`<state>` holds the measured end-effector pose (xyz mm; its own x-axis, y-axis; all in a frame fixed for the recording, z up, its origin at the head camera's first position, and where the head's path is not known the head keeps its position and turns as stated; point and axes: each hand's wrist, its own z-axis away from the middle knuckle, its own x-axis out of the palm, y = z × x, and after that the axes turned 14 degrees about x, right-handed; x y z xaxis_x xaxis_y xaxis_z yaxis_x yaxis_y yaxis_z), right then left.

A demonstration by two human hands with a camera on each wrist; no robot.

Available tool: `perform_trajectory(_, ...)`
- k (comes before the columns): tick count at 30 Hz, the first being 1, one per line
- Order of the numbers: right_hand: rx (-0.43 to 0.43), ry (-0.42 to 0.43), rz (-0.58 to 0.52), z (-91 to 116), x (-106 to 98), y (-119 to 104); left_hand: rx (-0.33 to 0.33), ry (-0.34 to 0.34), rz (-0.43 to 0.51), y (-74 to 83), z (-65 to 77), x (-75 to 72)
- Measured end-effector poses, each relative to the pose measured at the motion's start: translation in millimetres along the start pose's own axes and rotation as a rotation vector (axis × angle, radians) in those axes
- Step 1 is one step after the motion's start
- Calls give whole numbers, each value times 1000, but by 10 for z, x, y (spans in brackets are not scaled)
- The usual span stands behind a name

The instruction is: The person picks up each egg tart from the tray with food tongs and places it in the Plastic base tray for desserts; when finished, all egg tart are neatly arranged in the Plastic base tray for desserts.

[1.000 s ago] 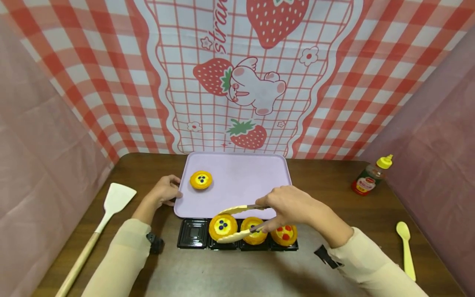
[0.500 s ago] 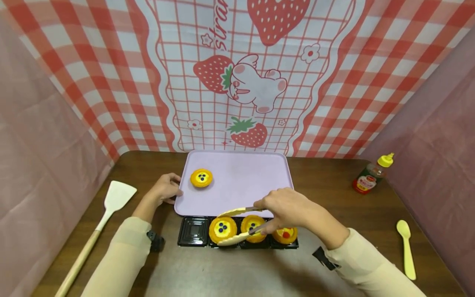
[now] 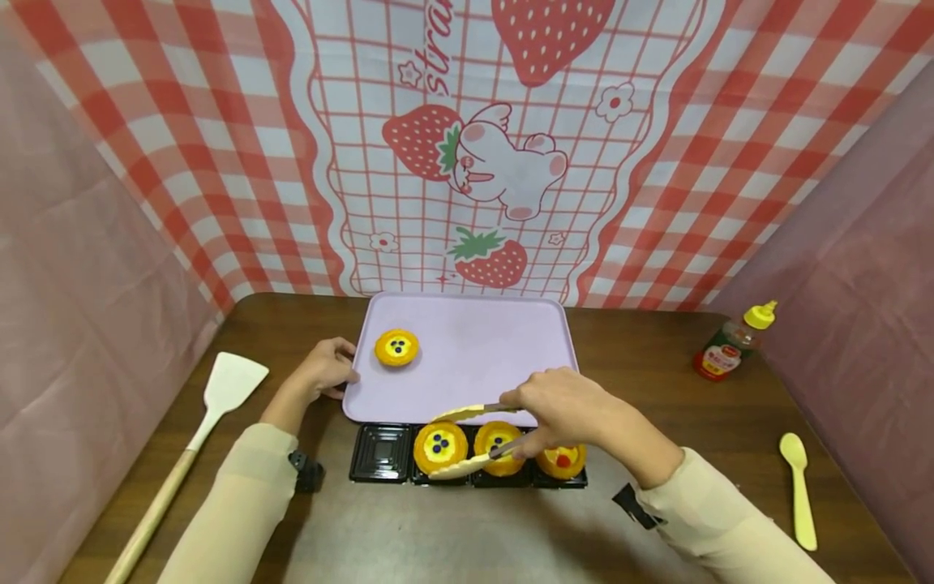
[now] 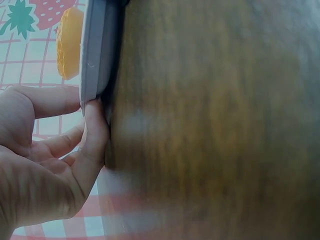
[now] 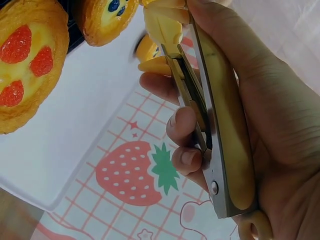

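With thumb and fingers, my left hand [image 3: 328, 369] pinches the left rim of the lilac tray [image 3: 481, 349]; the left wrist view shows the rim [image 4: 95, 60] between them. A blueberry-topped egg tart [image 3: 397, 348] sits on the tray's left side. My right hand [image 3: 565, 410] grips yellow-tipped tongs [image 3: 463, 468]. Their tips are spread on the far and near sides of a second blueberry tart [image 3: 441, 444] in a black holder. Beside it are another blueberry tart [image 3: 490, 438], under the tongs, and a strawberry-topped tart [image 3: 562, 464], partly behind my hand.
The leftmost black compartment [image 3: 381, 453] holds no tart. A white spatula with a wooden handle [image 3: 229, 388] lies at the left. To the right stand a yellow-capped sauce bottle [image 3: 728, 349] and a yellow spoon [image 3: 800, 491]. A checked strawberry cloth [image 3: 292, 162] hangs behind.
The right hand has shifted slightly and hides more of the strawberry tart. The tongs stay around the same blueberry tart, and the left hand stays on the tray. The view has tilted slightly.
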<state>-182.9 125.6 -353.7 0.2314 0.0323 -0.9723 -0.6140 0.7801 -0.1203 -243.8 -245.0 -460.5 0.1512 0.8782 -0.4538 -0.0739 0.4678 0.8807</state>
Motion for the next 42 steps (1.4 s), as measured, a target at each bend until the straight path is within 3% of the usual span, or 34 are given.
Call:
perform_trajectory(15, 19, 26, -23, 51, -48, 27, -2, -3, 20, -3, -13, -2)
perform_trajectory(22, 17, 16, -42, 42, -145, 15, -7, -5, 19, 8, 2, -24)
perform_trajectory(29, 6, 63, -63, 23, -281, -2, -1, -8, 11, -1, 16, -6)
perform_trajectory(35, 8, 129, -90, -57, -359, 45, 16, -1, 8, 4, 22, 6)
perform_trajectory(42, 87, 175, -44, -279, -390, 131, 16, -1, 12, -6, 22, 2)
